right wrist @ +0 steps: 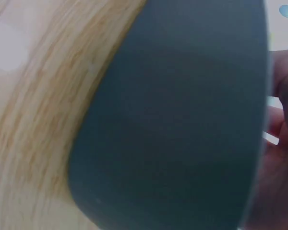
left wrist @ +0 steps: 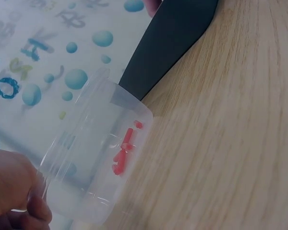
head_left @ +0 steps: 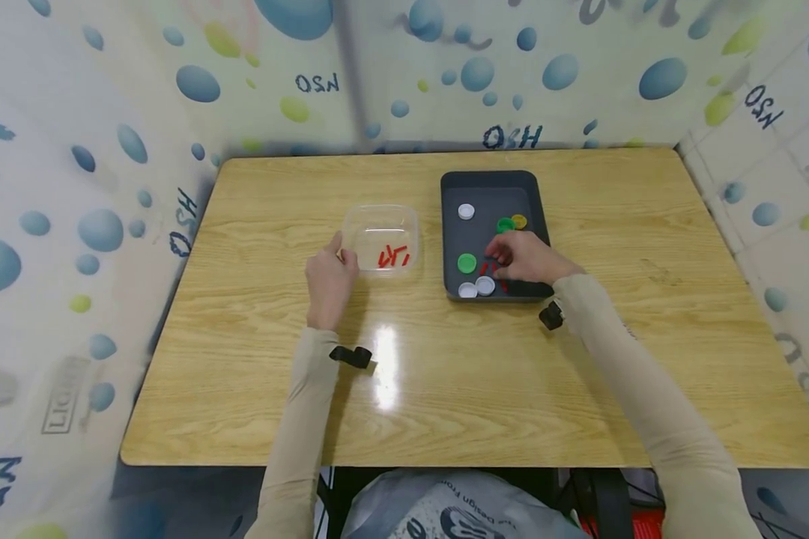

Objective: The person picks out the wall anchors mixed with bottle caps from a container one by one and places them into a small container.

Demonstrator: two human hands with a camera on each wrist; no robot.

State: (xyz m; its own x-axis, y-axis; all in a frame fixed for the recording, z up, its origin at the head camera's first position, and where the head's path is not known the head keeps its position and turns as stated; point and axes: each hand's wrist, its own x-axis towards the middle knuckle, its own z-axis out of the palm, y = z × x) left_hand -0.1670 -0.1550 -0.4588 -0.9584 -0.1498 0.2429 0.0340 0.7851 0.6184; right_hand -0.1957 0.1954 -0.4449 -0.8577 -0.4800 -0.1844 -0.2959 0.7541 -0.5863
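Note:
My left hand [head_left: 331,283] pinches the near-left rim of a clear plastic container [head_left: 380,215]. Several short red sticks [head_left: 394,257] lie on its bottom, and they show through the side in the left wrist view. Over a dark grey tray [head_left: 485,187], my right hand [head_left: 531,258] reaches down with thumb and index finger apart. Beneath those fingers lie a few more red sticks [head_left: 483,269], partly hidden by the hand. In the right wrist view the tray's outer wall [right wrist: 173,115] covers most of the fingers.
Bottle caps lie in the tray: a green cap [head_left: 467,263] on the left, white caps [head_left: 485,286] at the near edge, a lone white cap [head_left: 466,212] farther back, and another green cap [head_left: 505,224] beside a yellow cap [head_left: 519,221]. Everything stands on a wooden table [head_left: 472,389].

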